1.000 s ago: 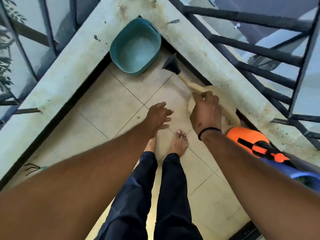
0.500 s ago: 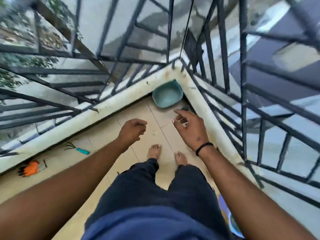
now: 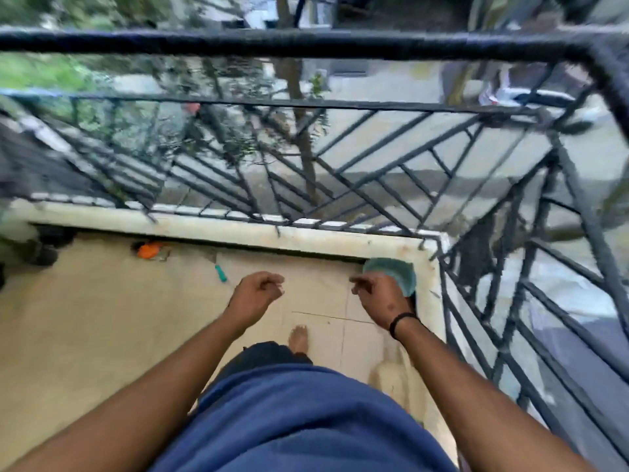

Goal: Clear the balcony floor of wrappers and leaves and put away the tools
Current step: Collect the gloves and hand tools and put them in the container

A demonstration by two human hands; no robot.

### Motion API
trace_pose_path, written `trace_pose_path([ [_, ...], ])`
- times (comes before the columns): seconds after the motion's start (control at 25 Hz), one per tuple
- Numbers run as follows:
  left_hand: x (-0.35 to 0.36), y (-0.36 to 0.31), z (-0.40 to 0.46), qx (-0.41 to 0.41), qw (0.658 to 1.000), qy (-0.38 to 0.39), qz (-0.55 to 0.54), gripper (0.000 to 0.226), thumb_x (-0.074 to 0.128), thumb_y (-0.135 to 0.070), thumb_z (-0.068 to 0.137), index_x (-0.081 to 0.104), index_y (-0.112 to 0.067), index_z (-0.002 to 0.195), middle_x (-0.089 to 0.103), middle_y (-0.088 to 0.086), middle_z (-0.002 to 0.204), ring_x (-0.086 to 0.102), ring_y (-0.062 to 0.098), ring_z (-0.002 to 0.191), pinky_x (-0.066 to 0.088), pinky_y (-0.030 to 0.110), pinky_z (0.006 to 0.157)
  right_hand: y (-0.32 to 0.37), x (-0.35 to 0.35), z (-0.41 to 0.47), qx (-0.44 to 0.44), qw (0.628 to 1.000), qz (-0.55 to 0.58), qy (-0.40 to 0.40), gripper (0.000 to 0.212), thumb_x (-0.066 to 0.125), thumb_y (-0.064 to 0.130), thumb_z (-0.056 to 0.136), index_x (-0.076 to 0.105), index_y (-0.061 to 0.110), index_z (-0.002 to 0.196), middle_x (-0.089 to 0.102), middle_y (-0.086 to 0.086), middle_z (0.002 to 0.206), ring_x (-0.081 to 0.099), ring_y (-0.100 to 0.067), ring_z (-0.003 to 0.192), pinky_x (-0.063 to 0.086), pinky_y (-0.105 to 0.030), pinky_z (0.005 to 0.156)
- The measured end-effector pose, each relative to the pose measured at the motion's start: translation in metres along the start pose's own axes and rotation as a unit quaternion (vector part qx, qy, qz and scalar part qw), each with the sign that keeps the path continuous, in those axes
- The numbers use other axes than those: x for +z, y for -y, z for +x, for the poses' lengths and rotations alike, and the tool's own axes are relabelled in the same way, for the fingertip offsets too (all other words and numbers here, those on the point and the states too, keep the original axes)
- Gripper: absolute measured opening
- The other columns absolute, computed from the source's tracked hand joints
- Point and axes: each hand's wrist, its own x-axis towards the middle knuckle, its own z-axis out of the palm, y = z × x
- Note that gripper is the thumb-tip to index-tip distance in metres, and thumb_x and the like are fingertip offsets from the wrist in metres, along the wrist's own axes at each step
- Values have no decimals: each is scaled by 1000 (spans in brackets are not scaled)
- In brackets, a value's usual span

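Since a second ago you have let go of the wooden-handled tool you held by the right ledge and straightened up, so the railing [image 3: 306, 46] now fills the upper half of the view and the balcony floor [image 3: 102, 335] lies far below. Both your hands have come up in front of your body and carry nothing.

Your left hand [image 3: 256, 294] hangs over the middle of the floor with its fingers loosely curled in, holding nothing. Your right hand [image 3: 381, 298] is just to the right of it, fingers loosely bent and pointing left, also holding nothing; a black band [image 3: 403, 321] sits on that wrist.

Behind your right hand, the teal tub [image 3: 398, 272] sits in the floor's far right corner, against the pale ledge [image 3: 238, 229], partly hidden by your fingers. A small teal-handled tool [image 3: 221, 273] lies on the floor near the far edge, just left of your left hand. Further left along the same far edge, close under the ledge, lies an orange item [image 3: 149, 250]; it is too blurred to say what it is. One bare foot [image 3: 299, 338] shows on the tiles below your hands, above your blue shirt [image 3: 299, 420].
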Motion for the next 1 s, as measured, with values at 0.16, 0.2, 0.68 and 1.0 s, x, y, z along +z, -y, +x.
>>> trace_pose_path([
  [0.16,-68,52,-43,-50,983,-154,-81,31,75,-17,88,67,-25,117,73,1,96,68,21,98,52,35,92,75,45,23,-103,992,-36,67,30,58,5,90,75,21,108,74,7,86,70,-14,92,54,-31,91],
  [0.2,-86,65,-54,-59,972,-199,-109,35,75,-18,88,65,-26,120,73,2,98,68,21,99,52,37,92,98,58,29,-136,986,-46,84,29,60,6,89,75,22,108,74,7,87,70,-14,91,54,-30,91],
  [0.68,-227,265,-202,-213,820,-428,-315,40,74,-24,89,59,-36,124,72,-6,105,67,14,100,49,31,82,339,329,27,-293,911,-59,283,18,74,23,89,75,20,107,73,0,92,66,-10,79,51,-20,72],
  [1.0,-334,377,-226,-266,774,-448,-360,29,71,-23,92,64,-32,118,71,-5,105,66,11,98,48,25,77,438,510,6,-259,881,-37,394,14,72,15,90,74,24,100,74,-1,82,72,-13,74,52,-25,68],
])
